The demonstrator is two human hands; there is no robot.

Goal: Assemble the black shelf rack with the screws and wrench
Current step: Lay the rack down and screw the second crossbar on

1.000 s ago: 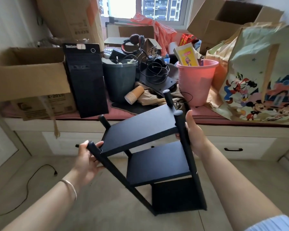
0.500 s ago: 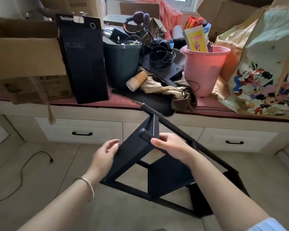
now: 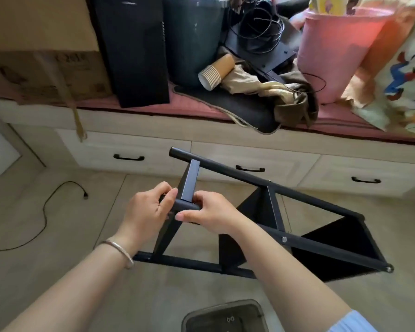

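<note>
Rack lies tipped on its side, exposing post ends. Left hand at 9 o'clock and right hand at 3 o'clock both grip the near post, probably steadying it.

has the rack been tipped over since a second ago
Yes. The black shelf rack now lies on its side below the drawer fronts, no longer upright against the window bench.

Your black shelf rack lies tipped on its side over the floor, its shelves standing on edge. Your left hand and right hand both grip the end of its near post, just below the first shelf's edge. A small tray sits beneath.
</note>
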